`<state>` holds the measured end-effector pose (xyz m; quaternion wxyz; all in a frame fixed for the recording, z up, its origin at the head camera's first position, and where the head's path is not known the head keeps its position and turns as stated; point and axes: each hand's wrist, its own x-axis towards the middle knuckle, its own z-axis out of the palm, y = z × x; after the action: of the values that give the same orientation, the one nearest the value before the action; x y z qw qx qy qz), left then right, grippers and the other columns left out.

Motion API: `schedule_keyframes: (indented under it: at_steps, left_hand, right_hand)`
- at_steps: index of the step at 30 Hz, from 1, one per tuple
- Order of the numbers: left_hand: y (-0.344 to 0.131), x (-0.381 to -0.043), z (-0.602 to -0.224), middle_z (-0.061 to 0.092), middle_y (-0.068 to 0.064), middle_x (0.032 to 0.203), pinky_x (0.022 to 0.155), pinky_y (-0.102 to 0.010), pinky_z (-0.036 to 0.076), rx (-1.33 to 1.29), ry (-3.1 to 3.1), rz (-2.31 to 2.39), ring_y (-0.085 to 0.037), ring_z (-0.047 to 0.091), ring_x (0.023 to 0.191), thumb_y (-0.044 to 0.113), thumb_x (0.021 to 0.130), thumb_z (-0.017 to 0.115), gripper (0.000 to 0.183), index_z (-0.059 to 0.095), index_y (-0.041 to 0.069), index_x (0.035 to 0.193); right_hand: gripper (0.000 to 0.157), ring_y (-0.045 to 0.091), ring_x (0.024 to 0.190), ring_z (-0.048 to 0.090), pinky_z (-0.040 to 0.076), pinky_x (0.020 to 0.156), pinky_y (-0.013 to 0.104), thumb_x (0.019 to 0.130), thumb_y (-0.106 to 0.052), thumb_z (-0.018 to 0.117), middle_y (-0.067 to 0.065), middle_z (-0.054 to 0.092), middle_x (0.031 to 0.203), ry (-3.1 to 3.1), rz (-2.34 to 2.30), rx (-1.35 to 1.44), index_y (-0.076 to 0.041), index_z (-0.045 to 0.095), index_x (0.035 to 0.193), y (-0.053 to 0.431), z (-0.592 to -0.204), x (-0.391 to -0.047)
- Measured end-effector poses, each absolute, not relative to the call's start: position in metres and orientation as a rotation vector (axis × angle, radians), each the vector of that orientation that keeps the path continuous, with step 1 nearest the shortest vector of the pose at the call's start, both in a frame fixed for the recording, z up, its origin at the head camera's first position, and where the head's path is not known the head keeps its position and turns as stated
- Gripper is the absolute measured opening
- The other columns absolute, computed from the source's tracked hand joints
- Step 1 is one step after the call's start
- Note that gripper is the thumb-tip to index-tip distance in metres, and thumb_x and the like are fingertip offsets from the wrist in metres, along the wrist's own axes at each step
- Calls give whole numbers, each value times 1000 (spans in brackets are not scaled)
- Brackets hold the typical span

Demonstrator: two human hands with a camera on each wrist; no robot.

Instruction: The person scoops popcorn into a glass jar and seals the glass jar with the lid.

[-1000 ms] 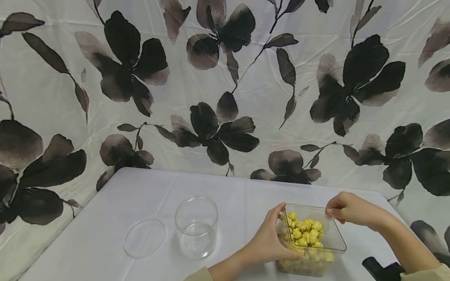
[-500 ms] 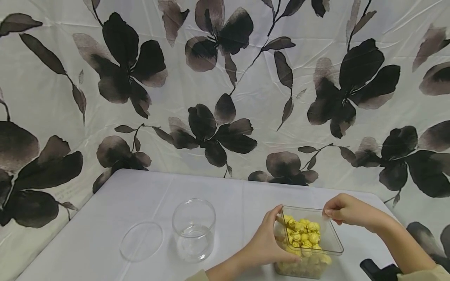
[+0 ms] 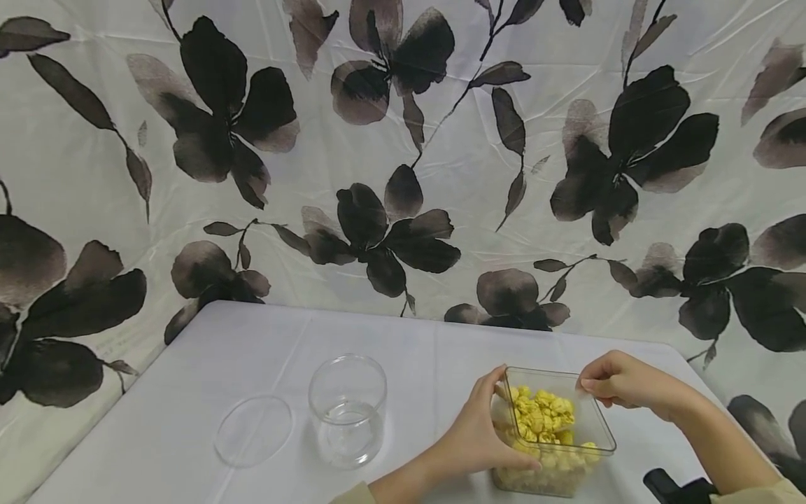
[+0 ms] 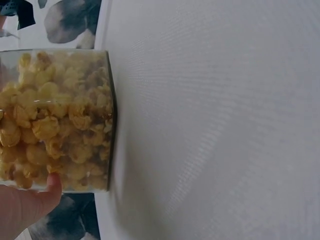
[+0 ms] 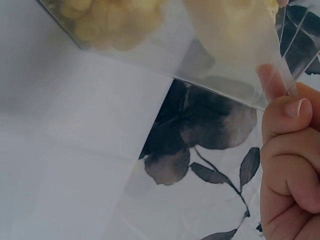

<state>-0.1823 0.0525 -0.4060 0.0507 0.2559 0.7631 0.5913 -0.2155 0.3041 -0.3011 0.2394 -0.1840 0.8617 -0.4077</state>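
A square clear plastic container (image 3: pixel 597 420) stands at the right of the table, partly filled with yellow popcorn (image 3: pixel 543 418). The popcorn lies heaped toward its left side. My left hand (image 3: pixel 466 437) grips the container's left side, thumb along the near wall; in the left wrist view the thumb (image 4: pixel 37 204) presses that wall. At the far right corner my right hand (image 3: pixel 623 381) pinches the rim between thumb and fingers. The right wrist view shows the right hand (image 5: pixel 295 160) with thumb and a fingertip on either side of the clear wall.
A round clear glass jar (image 3: pixel 348 437) stands left of the container, with a clear round lid (image 3: pixel 254 432) flat beside it. A black object (image 3: pixel 676 485) sits at the lower right. White cloth covers the table (image 3: pixel 403 364); a floral curtain (image 3: pixel 403 140) hangs behind.
The popcorn has shifted inside the container, its surface pieces resettled. Both hands keep their holds, and the jar and lid stay put; the view itself shifts slightly.
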Motion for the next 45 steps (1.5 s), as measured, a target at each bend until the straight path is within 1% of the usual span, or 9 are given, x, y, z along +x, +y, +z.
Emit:
schedule_keyframes:
  at_steps: [5,12,16,22,25,29,34,41,45]
  left_hand:
    - [51,-183,-406,29,4,141,83,-20,45,762,2265,1837,-10,35,120,24,59,90,113,19,23,147]
    - [50,-183,-406,27,5,141,84,-21,46,771,2215,1850,-11,33,122,23,61,88,111,17,25,147]
    - [50,-183,-405,26,7,141,85,-23,46,765,2224,1835,-10,32,122,24,62,88,111,17,28,147]
    - [51,-183,-404,28,5,139,86,-21,45,765,2235,1840,-10,32,120,23,61,89,112,18,26,147]
    - [52,-183,-404,28,5,140,86,-21,44,760,2243,1829,-10,32,121,24,61,89,112,18,26,147]
    - [51,-183,-403,26,7,141,86,-23,45,754,2244,1812,-12,31,123,25,62,88,111,17,28,147]
    - [50,-182,-403,26,7,141,84,-23,46,743,2240,1817,-12,31,124,24,62,88,111,17,30,147]
    - [50,-182,-403,28,7,140,92,-32,42,765,2310,1779,-12,32,124,26,60,89,112,17,27,147]
    - [51,-182,-403,27,7,142,94,-34,41,770,2312,1770,-13,32,126,26,61,89,112,18,26,147]
  right_hand:
    - [24,5,44,22,20,41,20,95,-3,45,-1,43,59,2335,-1129,-492,10,65,95,304,-301,-216]
    - [25,7,46,21,21,41,22,97,-5,44,0,42,63,2312,-1130,-516,12,62,101,308,-298,-216]
    - [25,9,45,19,19,40,24,97,-5,43,-1,41,62,2311,-1133,-557,12,61,101,311,-295,-215]
    - [25,6,45,24,22,41,22,97,-5,44,0,44,63,2316,-1129,-532,13,61,101,307,-299,-216]
    - [25,6,46,24,23,42,22,97,-4,43,0,43,63,2334,-1111,-496,13,61,101,307,-300,-216]
    - [24,8,46,22,21,42,23,97,-4,43,1,42,64,2338,-1114,-476,12,62,102,311,-298,-216]
    - [26,11,45,17,18,41,25,98,-5,43,1,42,64,2291,-1179,-493,16,59,104,315,-297,-215]
    - [28,13,44,16,16,40,27,99,-5,41,-1,42,64,2239,-1233,-542,19,56,104,319,-298,-215]
    - [28,12,44,16,16,39,27,99,-4,40,-2,42,64,2219,-1242,-567,20,55,103,318,-300,-216]
